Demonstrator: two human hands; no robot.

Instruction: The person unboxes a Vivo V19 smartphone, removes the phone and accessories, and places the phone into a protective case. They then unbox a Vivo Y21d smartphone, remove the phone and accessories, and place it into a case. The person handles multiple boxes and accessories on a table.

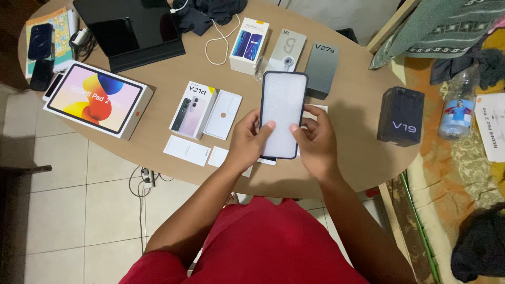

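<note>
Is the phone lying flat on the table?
No, both the left hand and the right hand hold the phone up above the table, thumbs on its pale screen.

You wear a red short-sleeved shirt [263, 247], plain and unmarked, its sleeve ending on your upper arm. Your forearms are bare, and your left hand [247, 144] and right hand [315, 143] carry no rings or watch.

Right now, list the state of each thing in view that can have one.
Smartphone: held upright above the table, pale screen facing the camera.
Left hand: gripping the smartphone's left edge.
Right hand: gripping its right edge.
Tablet box: closed, flat.
Black phone box: closed.
Plastic bottle: lying beside the table.
</note>
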